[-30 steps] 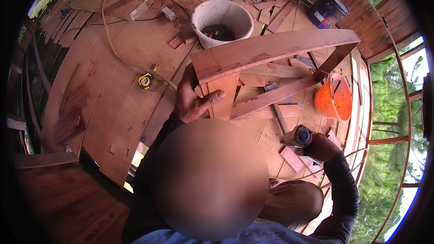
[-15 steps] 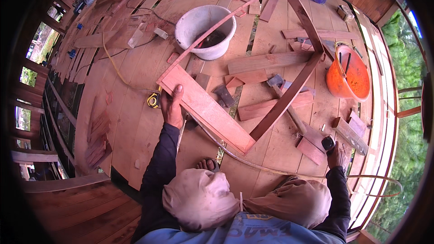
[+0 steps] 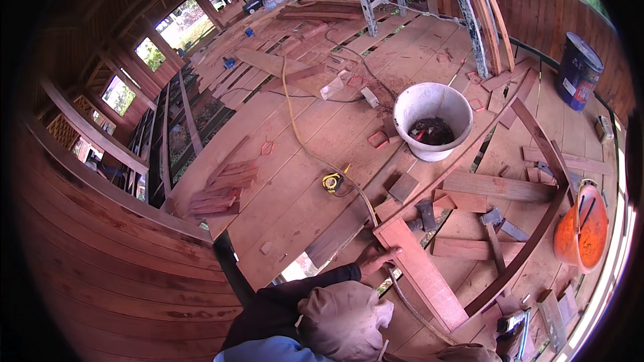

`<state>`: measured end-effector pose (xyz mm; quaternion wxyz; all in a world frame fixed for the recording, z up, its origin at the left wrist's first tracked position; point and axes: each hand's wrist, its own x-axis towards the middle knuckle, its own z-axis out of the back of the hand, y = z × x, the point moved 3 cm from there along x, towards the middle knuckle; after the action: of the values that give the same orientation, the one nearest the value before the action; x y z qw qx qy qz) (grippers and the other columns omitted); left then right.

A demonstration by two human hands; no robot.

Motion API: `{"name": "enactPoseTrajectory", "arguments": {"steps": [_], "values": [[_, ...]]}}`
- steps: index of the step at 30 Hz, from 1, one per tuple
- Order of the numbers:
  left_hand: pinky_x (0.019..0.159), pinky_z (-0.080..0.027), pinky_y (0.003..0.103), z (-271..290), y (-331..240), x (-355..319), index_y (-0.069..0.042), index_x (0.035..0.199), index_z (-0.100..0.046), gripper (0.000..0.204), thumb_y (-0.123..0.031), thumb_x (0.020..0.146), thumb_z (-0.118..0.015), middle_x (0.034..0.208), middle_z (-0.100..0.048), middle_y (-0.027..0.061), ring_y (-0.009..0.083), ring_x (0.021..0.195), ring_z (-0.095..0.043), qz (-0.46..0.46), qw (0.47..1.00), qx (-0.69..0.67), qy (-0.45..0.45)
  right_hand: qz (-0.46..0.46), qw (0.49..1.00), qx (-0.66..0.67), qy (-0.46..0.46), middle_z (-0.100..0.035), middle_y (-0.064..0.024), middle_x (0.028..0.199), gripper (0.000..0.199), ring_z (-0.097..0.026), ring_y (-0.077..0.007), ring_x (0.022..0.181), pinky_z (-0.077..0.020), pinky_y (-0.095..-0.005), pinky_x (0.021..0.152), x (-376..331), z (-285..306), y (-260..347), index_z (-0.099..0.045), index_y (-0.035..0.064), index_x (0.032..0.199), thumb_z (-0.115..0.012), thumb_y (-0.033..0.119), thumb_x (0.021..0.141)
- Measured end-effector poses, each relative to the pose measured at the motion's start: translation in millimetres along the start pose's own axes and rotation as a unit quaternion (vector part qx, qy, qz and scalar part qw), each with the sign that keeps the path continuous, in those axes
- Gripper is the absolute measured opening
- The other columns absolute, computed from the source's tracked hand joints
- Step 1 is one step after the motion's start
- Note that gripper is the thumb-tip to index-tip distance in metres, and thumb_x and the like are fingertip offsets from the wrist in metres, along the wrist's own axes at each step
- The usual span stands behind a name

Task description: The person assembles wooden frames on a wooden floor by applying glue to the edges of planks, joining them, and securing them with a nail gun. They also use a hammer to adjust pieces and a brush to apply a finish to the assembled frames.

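My left hand (image 3: 378, 259) grips the near left end of a rectangular wooden frame, its thumb on the face of the wide reddish board (image 3: 424, 275) and its other fingers mostly hidden. Thin dark boards form the other sides, and the right-hand one (image 3: 520, 263) curves in this view. The frame stands tilted over loose offcuts. Behind the board, a hammer (image 3: 494, 226) and a dark block-like metal piece (image 3: 426, 216) lie on the floor. My right hand does not show; at the lower right, a dark object with a pale edge (image 3: 512, 323) is too unclear to name.
A white bucket (image 3: 435, 151) stands beyond the frame, an orange bucket (image 3: 567, 238) at the right. A yellow tape measure (image 3: 331, 182) lies near a hose (image 3: 293, 121). Scrap wood (image 3: 225, 188) is piled left; floor gaps open near the left wall (image 3: 154, 154). A dark drum (image 3: 578, 72) stands far right.
The view has swung left, so everything sits further right in it. My left hand keeps its grip on the frame. My right hand, earlier at a small black round object, has gone from sight.
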<state>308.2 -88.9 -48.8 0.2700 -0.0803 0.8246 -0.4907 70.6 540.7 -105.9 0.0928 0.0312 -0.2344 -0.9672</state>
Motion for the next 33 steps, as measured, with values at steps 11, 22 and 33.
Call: {"name": "enactPoseTrajectory", "arguments": {"steps": [11, 22, 33], "values": [[0.079, -0.056, 0.042, -42, 122, -11, -0.007, 0.138, -0.051, 0.078, -0.054, 0.083, -0.078, 0.126, -0.058, 0.0092, 0.0274, 0.104, -0.065, 0.258, 0.958, -0.088, 0.084, 0.005, 0.997, -0.060, 0.056, -0.059, -0.0223, 0.134, 0.092, -0.057, -0.0387, 0.124, -0.0390, -0.0551, 0.108, -20, 2, 3, -0.026, 0.0084, 0.156, -0.076, 0.020, 0.080], [0.076, -0.061, 0.040, -43, 125, 18, -0.007, 0.118, -0.056, 0.034, -0.031, 0.096, -0.069, 0.110, -0.067, 0.0111, 0.0275, 0.094, -0.072, 0.243, 0.959, -0.083, 0.118, -0.093, 0.982, -0.155, 0.055, -0.059, -0.0239, 0.132, 0.078, -0.056, -0.0399, 0.125, -0.0456, -0.0461, 0.107, 4, 75, 83, -0.049, 0.0056, 0.142, -0.083, 0.023, 0.074], [0.071, -0.058, 0.033, -23, 109, 11, 0.000, 0.112, -0.063, 0.048, -0.046, 0.098, -0.063, 0.098, -0.072, 0.0134, 0.0221, 0.084, -0.072, 0.264, 0.946, 0.116, 0.150, -0.129, 0.938, 0.321, -0.004, -0.070, -0.0101, 0.103, 0.041, -0.067, -0.0168, 0.099, -0.0536, -0.0309, 0.084, 9, 18, 111, -0.061, -0.0008, 0.131, -0.061, 0.022, 0.097]]}}
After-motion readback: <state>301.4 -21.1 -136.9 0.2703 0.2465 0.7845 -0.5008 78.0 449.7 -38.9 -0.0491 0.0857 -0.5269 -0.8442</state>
